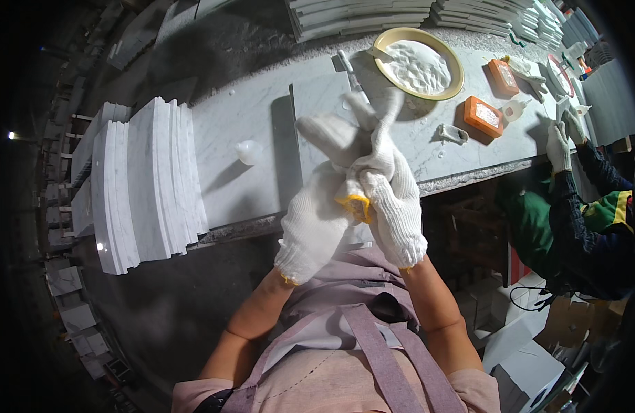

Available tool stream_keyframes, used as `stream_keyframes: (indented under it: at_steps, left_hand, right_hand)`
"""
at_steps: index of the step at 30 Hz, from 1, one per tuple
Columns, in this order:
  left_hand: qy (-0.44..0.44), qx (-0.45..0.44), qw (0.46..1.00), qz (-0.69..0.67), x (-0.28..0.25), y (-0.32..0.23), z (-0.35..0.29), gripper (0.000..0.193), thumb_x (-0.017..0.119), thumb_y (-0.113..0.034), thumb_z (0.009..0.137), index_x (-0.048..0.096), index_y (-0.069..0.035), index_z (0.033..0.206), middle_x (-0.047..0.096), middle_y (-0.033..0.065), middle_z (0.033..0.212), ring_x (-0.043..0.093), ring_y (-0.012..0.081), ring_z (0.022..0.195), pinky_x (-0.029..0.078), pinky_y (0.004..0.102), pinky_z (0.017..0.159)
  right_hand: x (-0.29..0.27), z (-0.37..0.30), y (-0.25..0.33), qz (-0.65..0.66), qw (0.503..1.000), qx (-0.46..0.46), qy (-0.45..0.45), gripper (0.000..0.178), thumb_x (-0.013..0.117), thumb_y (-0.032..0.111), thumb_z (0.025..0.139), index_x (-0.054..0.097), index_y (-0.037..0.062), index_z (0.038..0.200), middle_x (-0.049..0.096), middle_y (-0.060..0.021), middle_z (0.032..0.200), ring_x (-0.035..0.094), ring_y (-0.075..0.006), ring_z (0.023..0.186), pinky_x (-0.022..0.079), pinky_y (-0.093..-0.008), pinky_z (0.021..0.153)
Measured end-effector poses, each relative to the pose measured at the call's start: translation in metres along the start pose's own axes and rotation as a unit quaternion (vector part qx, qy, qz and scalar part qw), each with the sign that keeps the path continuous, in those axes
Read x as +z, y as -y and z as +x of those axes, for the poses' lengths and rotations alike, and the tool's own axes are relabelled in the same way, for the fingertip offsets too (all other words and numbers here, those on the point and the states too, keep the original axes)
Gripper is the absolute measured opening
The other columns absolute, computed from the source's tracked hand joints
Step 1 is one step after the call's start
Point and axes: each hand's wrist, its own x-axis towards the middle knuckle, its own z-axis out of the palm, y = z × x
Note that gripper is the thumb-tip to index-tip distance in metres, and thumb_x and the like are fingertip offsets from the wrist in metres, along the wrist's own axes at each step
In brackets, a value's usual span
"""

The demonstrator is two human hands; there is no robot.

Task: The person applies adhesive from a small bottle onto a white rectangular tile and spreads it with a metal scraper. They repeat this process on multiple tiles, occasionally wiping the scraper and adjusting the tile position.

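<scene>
- Upper right of centre, yellow basin (459, 73) held white powder (417, 67).
- Bench (224, 196) stretched from left slab stack (147, 186) toward centre, front edge (469, 177) sloping up rightward.
- Centre: right hand (393, 203) clutched bunched glove (356, 206); grip of left hand (312, 224) couldn't be told.

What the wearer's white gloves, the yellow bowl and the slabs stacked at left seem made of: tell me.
White gloves: matte knitted fabric, perhaps cotton; fine ribbing shows.
Yellow bowl: probably plastic, given its smooth, evenly coloured rim, though coated metal is possible.
Slabs: likely marble or similar stone, smooth-faced; faint grey veining shows.
</scene>
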Motion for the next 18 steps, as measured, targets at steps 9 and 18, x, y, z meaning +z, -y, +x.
stream_keyframes:
  at_steps: [9, 18]
  left_hand:
    - [-0.055, -0.033, 0.991, 0.121, 0.000, -0.004, -0.011, 0.034, 0.067, 0.004, 0.089, 0.065, 0.000, 0.123, 0.072, 0.0120, 0.108, 0.072, 0.0194, 0.097, 0.059, 0.0322, 0.084]
    - [-0.122, 0.057, 0.975, 0.176, 0.016, -0.004, -0.012, 0.031, 0.069, 0.008, 0.086, 0.066, -0.001, 0.116, 0.073, 0.0101, 0.103, 0.070, 0.0166, 0.095, 0.056, 0.0310, 0.083]
  right_hand:
    - [0.000, 0.002, 0.012, -0.186, 0.980, 0.060, 0.021, 0.038, 0.071, 0.015, 0.097, 0.061, -0.0011, 0.130, 0.067, -0.0051, 0.107, 0.062, -0.0091, 0.089, 0.051, -0.0242, 0.076]
    - [-0.002, -0.011, -0.012, -0.123, 0.987, -0.059, -0.089, 0.033, 0.068, 0.023, 0.101, 0.063, 0.0027, 0.126, 0.069, -0.0031, 0.101, 0.064, -0.0082, 0.083, 0.052, -0.0234, 0.069]
